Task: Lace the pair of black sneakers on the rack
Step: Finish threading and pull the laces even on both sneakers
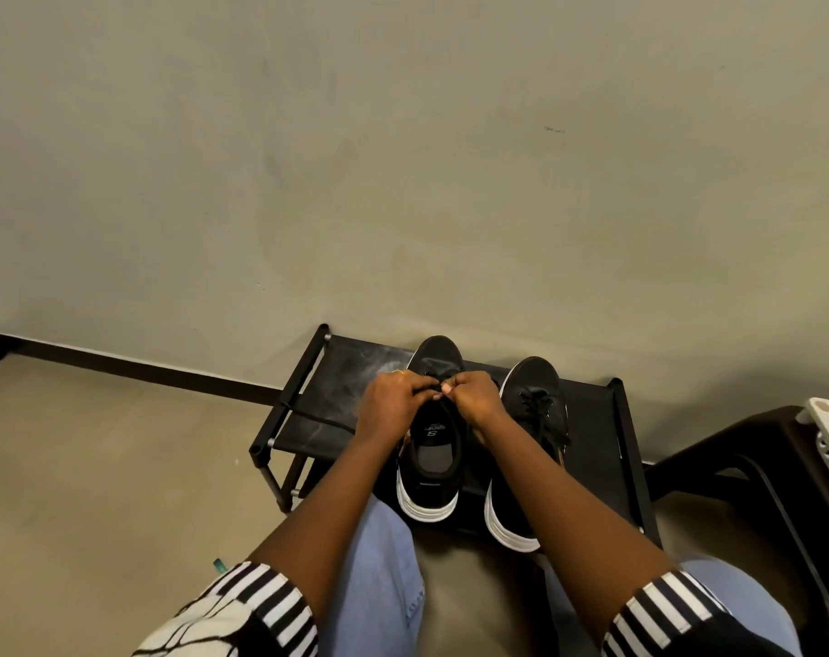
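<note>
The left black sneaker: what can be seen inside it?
Inside the left sneaker a grey insole with a white logo shows. The toe end is covered by the left hand and right hand, which pinch its lace.

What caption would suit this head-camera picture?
Both hands, left hand and right hand, work a lace on the left sneaker atop the rack.

Dim, warm indoor light falls evenly; soft shadow pools on the wall (687, 334) toward five o'clock. Focus stays sharp, with wide-angle bending toward the edges.
</note>
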